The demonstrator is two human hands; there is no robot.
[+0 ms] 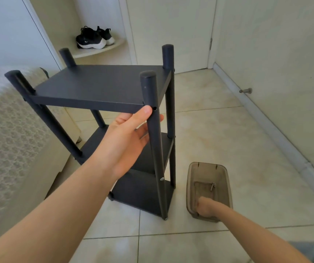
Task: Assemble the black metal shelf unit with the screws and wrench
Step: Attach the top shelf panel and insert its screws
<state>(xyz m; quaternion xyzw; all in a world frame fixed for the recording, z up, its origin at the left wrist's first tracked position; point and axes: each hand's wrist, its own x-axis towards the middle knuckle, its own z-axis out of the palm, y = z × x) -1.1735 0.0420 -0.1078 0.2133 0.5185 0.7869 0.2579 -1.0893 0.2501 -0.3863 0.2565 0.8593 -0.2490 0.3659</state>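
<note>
The black metal shelf unit point(103, 86) stands upright on the tiled floor with three shelves between four round posts. My left hand point(131, 133) grips the near right post point(153, 130) just under the top shelf, thumb beside an empty screw hole. A silver screw head point(162, 179) shows lower on that post. My right hand point(206, 206) reaches down into a brown translucent plastic box point(208, 171) on the floor to the right of the unit; its fingers are hidden by the box wall. A small metal screw point(212, 186) lies inside the box. No wrench is visible.
A bed with a lace cover point(6, 130) borders the unit on the left. A white door and wall with a doorstop point(245, 90) stand at the right. Black and white sneakers point(94, 37) rest on a low corner shelf behind.
</note>
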